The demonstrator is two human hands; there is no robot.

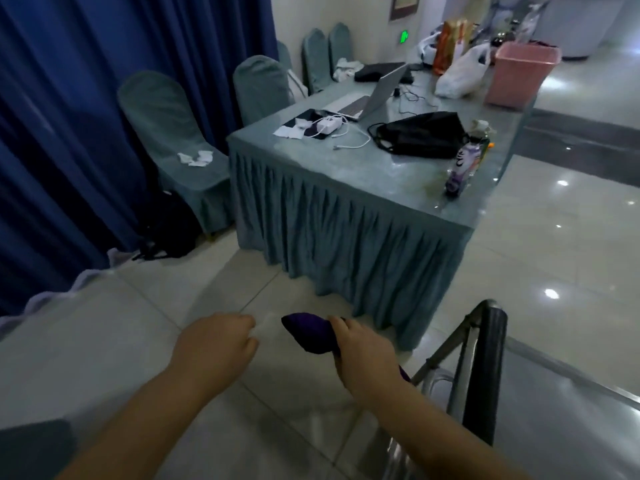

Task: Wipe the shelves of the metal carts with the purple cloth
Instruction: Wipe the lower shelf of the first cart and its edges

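The purple cloth [313,332] was held bunched in the grip of the right hand [360,355] above the floor, just left of the metal cart [485,362]. The left hand [216,341] was curled closed, seemingly empty.

- Setting: a hotel-style banquet or function hall.
- Evidence: a table [408,174] dressed in a pleated teal skirt; matching cloth-covered banquet chairs [166,126] along its far side.
- Full-height blue curtains [69,116] on the left; glossy tiled floor [554,265]; a metal service cart [491,375] at lower right.
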